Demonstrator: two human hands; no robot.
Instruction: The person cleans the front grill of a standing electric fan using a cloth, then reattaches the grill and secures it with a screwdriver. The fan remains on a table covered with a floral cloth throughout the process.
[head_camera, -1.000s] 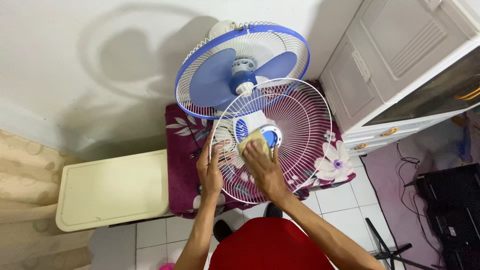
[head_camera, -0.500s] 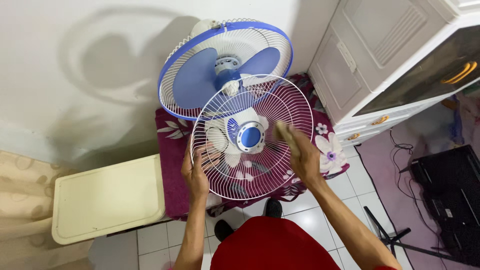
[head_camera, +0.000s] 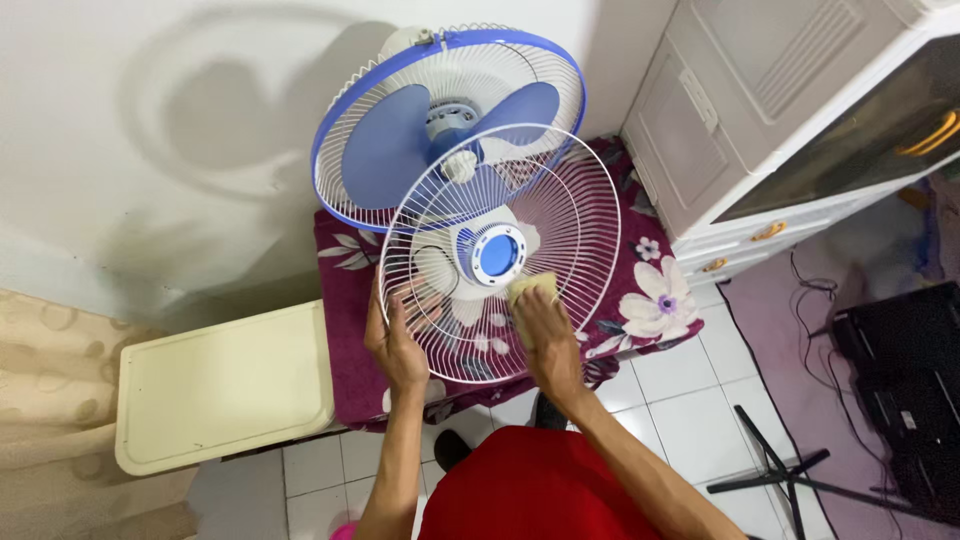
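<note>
In front of the person, held up over a small surface (head_camera: 350, 395) with a dark red flowery cloth (head_camera: 640, 300) on it, is a round white wire fan guard (head_camera: 500, 252). It is made of many thin wires that run out from the middle like sun rays. In its middle sits a blue round cap with a white ring. The guard is loose from the fan and tilts toward the person.

The left hand (head_camera: 395, 345) has its grip closed on the lower left rim of the guard, with fingers curled through the wires. The right hand (head_camera: 545, 335) presses one small yellowish cloth pad (head_camera: 530, 290) flat on the wires, just below and to the right of the blue cap. Its grip holds the pad against the guard.

Behind the guard stands one fan (head_camera: 450, 125). It has a blue rim, a white wire back guard and blue blades; two blades show clearly. It leans near the white wall.

There is one cream tray-like top (head_camera: 225, 385) to the left of the flowery cloth. One white cabinet (head_camera: 760, 110) stands to the right. One black stand (head_camera: 790, 470) rests on the white floor tiles. The person wears a red shirt (head_camera: 540, 490).
</note>
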